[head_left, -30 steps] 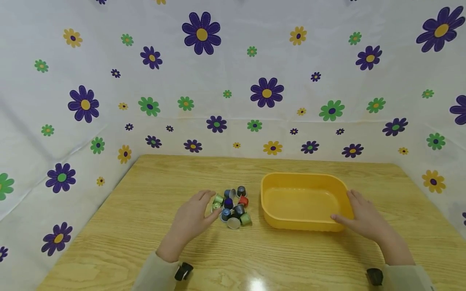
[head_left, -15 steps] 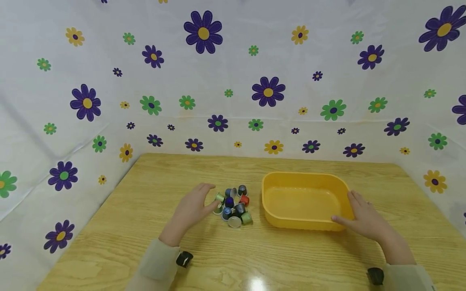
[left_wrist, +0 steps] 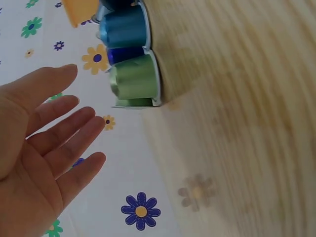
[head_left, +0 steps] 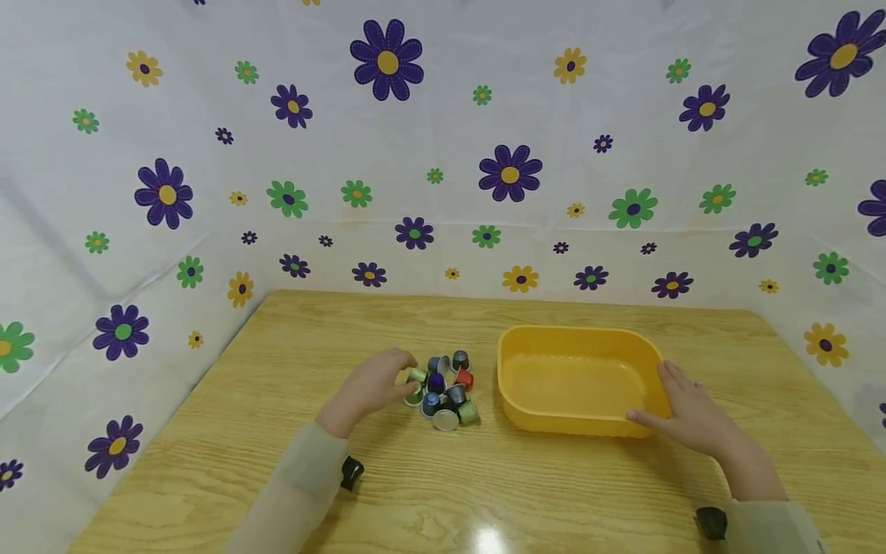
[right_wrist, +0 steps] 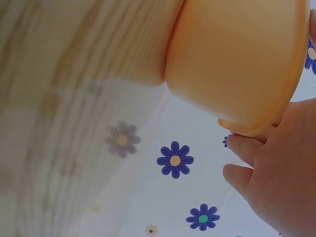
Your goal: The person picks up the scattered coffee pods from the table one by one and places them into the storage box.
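Several coffee capsules lie in a loose heap on the wooden table: green capsules (head_left: 418, 375), blue (head_left: 431, 404), dark, and a red one (head_left: 464, 378). My left hand (head_left: 370, 387) is at the heap's left side, fingers loosely bent and thumb apart from them. In the left wrist view nothing is between the fingers (left_wrist: 74, 140), and a green capsule (left_wrist: 136, 79) stands just beyond the thumb. To the right sits a yellow plastic bin (head_left: 577, 385) with nothing in it. My right hand (head_left: 695, 415) holds its near right corner, thumb over the rim, fingers along the outer side.
The wooden table (head_left: 443, 485) reaches back to a white flowered cloth (head_left: 443, 138), which also hangs along both sides. Black wrist straps (head_left: 351, 472) show below both hands. A narrow strip of table lies between the capsules and the bin.
My left hand has drawn back slightly, then come in again over the heap's left edge with its fingers bent more. My right hand stays on the bin, which has not moved.
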`<state>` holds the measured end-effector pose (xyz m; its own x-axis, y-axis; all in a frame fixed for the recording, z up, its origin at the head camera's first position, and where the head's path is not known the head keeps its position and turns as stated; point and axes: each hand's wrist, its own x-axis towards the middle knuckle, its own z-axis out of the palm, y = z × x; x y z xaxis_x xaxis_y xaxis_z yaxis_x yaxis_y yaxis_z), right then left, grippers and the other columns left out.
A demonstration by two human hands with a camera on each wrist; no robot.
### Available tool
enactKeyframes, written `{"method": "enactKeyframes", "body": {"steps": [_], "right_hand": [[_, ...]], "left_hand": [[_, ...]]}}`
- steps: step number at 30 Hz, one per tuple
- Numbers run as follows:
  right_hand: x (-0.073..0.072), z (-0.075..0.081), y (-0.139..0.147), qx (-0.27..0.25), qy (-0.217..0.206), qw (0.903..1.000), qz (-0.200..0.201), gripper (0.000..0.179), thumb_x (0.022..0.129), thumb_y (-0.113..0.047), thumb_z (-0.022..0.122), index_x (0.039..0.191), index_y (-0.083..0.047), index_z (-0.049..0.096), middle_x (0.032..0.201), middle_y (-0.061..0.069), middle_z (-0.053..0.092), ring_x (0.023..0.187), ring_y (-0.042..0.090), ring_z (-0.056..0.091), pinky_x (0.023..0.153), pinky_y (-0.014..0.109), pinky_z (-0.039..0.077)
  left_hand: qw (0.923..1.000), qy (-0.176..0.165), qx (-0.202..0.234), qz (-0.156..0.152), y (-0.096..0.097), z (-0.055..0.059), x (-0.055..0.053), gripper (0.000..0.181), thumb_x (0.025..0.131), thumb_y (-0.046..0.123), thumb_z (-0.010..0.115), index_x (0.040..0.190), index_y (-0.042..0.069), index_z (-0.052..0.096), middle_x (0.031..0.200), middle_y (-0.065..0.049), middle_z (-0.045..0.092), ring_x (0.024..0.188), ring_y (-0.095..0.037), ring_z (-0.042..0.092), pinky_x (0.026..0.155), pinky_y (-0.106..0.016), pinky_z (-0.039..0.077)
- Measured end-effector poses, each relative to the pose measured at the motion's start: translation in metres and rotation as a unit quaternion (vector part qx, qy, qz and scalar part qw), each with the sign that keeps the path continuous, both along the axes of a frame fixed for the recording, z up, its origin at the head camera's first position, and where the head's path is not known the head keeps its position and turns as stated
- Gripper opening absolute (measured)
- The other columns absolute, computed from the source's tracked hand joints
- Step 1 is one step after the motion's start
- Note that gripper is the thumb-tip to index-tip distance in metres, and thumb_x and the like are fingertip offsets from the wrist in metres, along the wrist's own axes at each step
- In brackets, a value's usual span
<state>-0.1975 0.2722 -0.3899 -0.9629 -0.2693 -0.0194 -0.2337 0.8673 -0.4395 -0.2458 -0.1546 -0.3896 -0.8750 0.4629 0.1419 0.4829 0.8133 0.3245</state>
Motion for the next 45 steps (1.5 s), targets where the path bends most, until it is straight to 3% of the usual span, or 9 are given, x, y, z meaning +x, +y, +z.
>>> {"method": "enactKeyframes", "body": {"steps": [5,8,20,33,39,45], "right_hand": [[-0.002,0.000,0.000,-0.003,0.002,1.0000,-0.001,0.092,0.069,-0.052,0.046,0.122,0.010,0.003,0.124,0.029,0.002,0.111,0.040,0.003,0.084,0.052,0.001],[-0.002,0.001,0.001,-0.006,0.003,1.0000,0.002,0.091,0.070,-0.051,0.046,0.122,0.010,0.003,0.124,0.029,0.002,0.111,0.040,0.004,0.084,0.052,0.001],[0.001,0.007,-0.001,-0.008,-0.006,0.9999,0.001,0.092,0.069,-0.052,0.046,0.122,0.009,0.001,0.124,0.028,0.000,0.111,0.039,0.002,0.085,0.051,0.000],[0.001,0.004,-0.001,-0.010,-0.005,0.9999,0.002,0.092,0.069,-0.051,0.046,0.122,0.010,0.002,0.124,0.028,0.001,0.111,0.039,0.002,0.085,0.050,0.000],[0.002,0.005,-0.001,-0.009,-0.011,0.9999,0.000,0.093,0.069,-0.052,0.046,0.122,0.010,0.002,0.124,0.029,0.001,0.111,0.039,0.002,0.085,0.050,0.000],[0.003,0.004,0.000,-0.007,-0.011,0.9999,0.002,0.093,0.069,-0.052,0.046,0.122,0.010,0.001,0.124,0.029,0.000,0.111,0.039,0.002,0.085,0.051,0.000]], "left_hand": [[0.9986,-0.038,-0.026,-0.026,0.002,-0.003,-0.007,0.028,0.071,0.016,0.057,0.095,0.004,0.053,0.092,-0.004,0.051,0.084,-0.016,0.047,0.071,-0.028,0.037],[0.9976,-0.049,-0.043,-0.021,0.004,-0.005,-0.008,0.028,0.070,0.016,0.058,0.095,0.005,0.053,0.091,-0.003,0.051,0.080,-0.014,0.048,0.068,-0.026,0.038],[0.9923,-0.032,-0.119,-0.008,0.011,-0.005,-0.009,0.018,0.068,0.016,0.060,0.085,0.010,0.057,0.077,0.002,0.053,0.066,-0.009,0.047,0.058,-0.027,0.038],[0.9942,-0.035,-0.101,-0.004,0.007,-0.007,-0.008,0.020,0.069,0.015,0.060,0.087,0.009,0.055,0.081,0.001,0.054,0.072,-0.012,0.049,0.062,-0.027,0.039],[0.9967,-0.046,-0.067,0.002,0.001,-0.007,-0.010,0.016,0.069,0.013,0.059,0.084,0.009,0.054,0.078,0.002,0.053,0.070,-0.010,0.048,0.062,-0.026,0.039],[0.9988,-0.028,-0.039,0.001,-0.002,-0.002,-0.009,0.014,0.068,0.013,0.060,0.081,0.010,0.055,0.077,0.002,0.054,0.070,-0.010,0.049,0.063,-0.025,0.039]]}}
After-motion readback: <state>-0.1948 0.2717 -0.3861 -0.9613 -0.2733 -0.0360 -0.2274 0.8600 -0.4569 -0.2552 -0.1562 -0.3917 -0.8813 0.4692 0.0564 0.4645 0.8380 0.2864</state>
